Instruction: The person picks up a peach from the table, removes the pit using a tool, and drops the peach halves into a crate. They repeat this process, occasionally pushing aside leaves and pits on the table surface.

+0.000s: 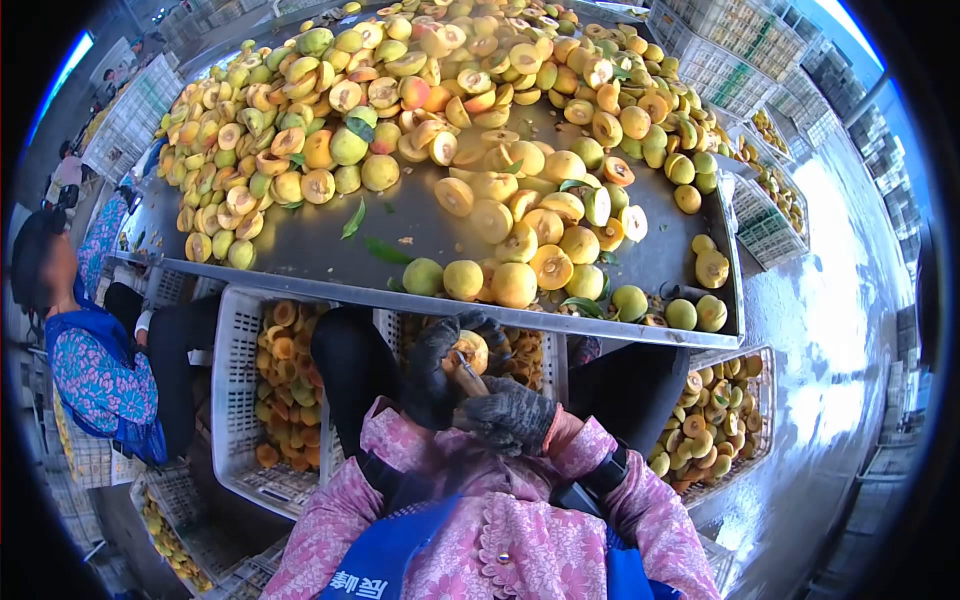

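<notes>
My left hand (432, 372), in a dark knit glove, is closed around a yellow peach (473, 350) just below the table's front edge. My right hand (508, 415), in a grey glove, grips a short pitting tool with a wooden handle (468, 380). Its metal end meets the peach's cut face; how deep it goes cannot be made out. Beneath both hands stands a crate (553, 362) holding orange-yellow peach pieces, partly hidden by my hands and legs. Ahead, whole and halved peaches (515, 285) lie along the near side of the metal table (310, 245).
A white crate (228, 400) of scooped halves stands left of my legs. Another crate (768, 400) of peaches is at my right. A co-worker (95, 350) in a blue apron sits at left. Stacked crates (735, 60) stand behind the table, beside a wet floor (830, 300).
</notes>
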### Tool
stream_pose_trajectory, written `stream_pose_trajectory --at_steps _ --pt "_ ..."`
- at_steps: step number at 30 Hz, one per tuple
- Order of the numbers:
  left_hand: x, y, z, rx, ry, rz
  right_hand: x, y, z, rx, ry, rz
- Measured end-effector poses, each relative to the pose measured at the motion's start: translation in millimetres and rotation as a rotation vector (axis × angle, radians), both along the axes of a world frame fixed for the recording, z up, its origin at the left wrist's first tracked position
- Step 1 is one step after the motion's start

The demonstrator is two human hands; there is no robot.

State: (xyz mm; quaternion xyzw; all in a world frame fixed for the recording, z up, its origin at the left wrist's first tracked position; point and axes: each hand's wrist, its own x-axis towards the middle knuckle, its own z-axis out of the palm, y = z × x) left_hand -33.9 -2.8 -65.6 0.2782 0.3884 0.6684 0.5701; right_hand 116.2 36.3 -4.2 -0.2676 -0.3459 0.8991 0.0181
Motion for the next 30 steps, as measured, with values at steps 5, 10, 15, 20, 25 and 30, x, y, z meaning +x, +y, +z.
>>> stream_pose_trajectory --at_steps 5,10,15,20,25,30 --pt "13.0 2.1 52.4 -0.128 -0.207 0.099 1.7 -6.5 2.3 -0.042 -0.023 -0.051" --pt "19.6 4.7 70.0 -0.187 -0.403 0.269 -4.0 -14.9 2.3 0.904 -0.248 -0.014" --pt "-2.8 -12.6 57.1 -0.062 0.550 0.424 -0.2 -12.0 10.3 0.981 -0.315 -0.250" --pt "-97.6 -67.0 57.1 0.015 0.399 0.733 17.6 0.2 -50.0 1.311 -0.422 0.161" --pt "-181.2 -109.3 82.9 -0.398 1.397 0.755 72.1 -2.4 -153.8 1.412 -0.221 0.817" --pt "-157.2 -3.6 99.4 -0.190 0.925 0.505 74.3 4.1 -145.5 1.334 -0.267 0.618"
